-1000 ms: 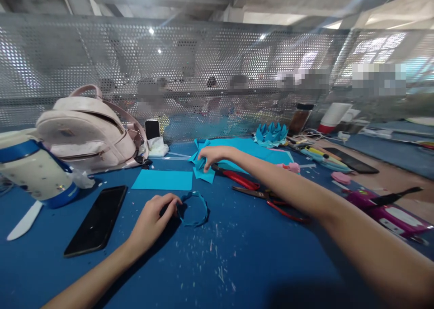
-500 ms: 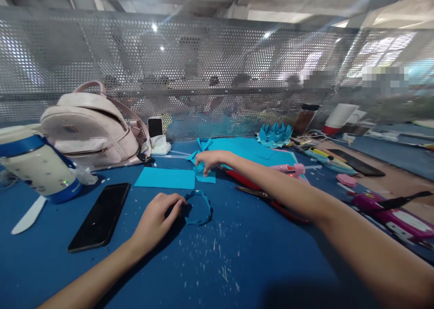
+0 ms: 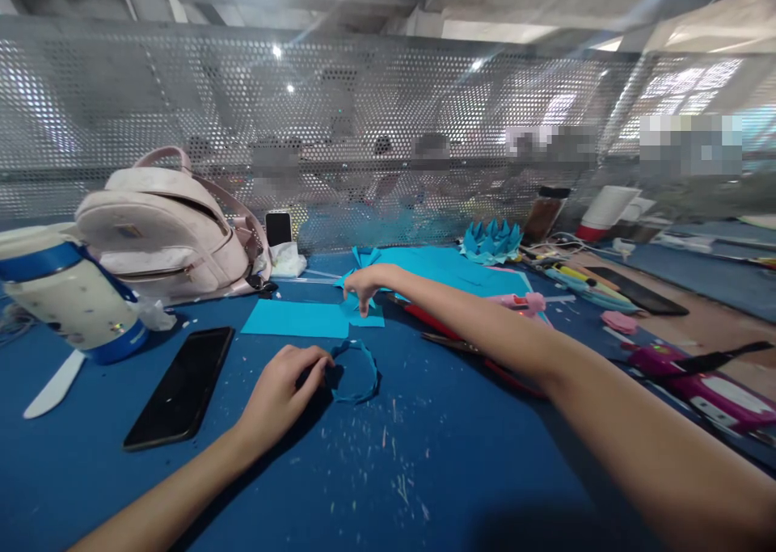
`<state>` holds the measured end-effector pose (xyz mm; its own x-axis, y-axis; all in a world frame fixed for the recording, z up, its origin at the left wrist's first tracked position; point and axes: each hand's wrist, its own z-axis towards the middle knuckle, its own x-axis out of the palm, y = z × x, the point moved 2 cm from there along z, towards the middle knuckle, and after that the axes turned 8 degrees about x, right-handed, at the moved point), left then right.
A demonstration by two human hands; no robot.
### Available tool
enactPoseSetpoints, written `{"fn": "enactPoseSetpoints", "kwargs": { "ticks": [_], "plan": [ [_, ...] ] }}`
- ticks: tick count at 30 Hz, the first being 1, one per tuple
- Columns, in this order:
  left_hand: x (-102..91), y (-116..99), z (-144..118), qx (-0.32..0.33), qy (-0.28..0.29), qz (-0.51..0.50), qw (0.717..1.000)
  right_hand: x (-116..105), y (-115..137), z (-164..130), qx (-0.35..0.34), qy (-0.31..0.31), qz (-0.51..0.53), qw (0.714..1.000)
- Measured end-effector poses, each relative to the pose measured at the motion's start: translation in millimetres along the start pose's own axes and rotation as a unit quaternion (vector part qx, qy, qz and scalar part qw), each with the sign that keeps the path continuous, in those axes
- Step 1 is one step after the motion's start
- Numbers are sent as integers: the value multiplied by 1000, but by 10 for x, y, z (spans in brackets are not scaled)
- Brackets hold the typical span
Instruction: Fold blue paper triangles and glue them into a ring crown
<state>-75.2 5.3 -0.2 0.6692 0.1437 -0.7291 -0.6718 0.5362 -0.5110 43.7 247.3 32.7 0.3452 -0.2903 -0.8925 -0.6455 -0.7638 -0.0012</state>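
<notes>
The paper ring (image 3: 356, 372) lies flat on the blue surface (image 3: 424, 471), its left edge pinched in the closed grip of the left hand (image 3: 282, 390). Beyond the ring, a small folded paper piece (image 3: 365, 316) has been drawn closer over the last second; the right hand (image 3: 362, 282) presses it with fingertips, nothing visibly clasped. A phone (image 3: 180, 386) lies left of the ring.

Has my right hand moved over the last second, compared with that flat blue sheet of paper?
Yes, slightly. The right hand has drawn back toward the flat blue sheet, fingertips now at its right end; the left hand stays on the paper ring.
</notes>
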Motion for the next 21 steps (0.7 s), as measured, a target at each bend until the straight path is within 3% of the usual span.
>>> {"fn": "enactPoseSetpoints", "kwargs": {
  "ticks": [3,21],
  "plan": [
    [0,-7,5,3,-3,1,1000,16,22,-17,11,32,-20,999],
    [-7,-36,9,21,0,3,1000,13,29,-179,31,38,-10,999]
  ]
}}
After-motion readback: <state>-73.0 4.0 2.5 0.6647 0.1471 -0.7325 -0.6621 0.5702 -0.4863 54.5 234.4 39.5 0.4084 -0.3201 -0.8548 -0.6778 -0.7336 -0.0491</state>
